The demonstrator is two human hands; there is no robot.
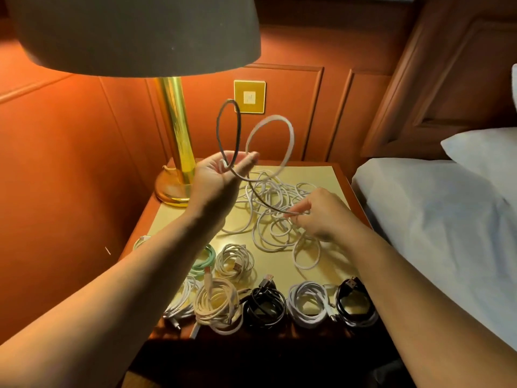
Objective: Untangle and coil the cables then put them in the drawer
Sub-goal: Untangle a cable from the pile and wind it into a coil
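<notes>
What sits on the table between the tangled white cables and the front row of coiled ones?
Head view: a coiled white cable and a mint-green coil, then bare table.

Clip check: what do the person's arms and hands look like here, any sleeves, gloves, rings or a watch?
Both forearms are bare as far as the frame shows, with no sleeves in view. The left hand and right hand wear no gloves. No watch, bracelet or ring is visible on either, though warm lamp light and blur could hide small details.
</notes>
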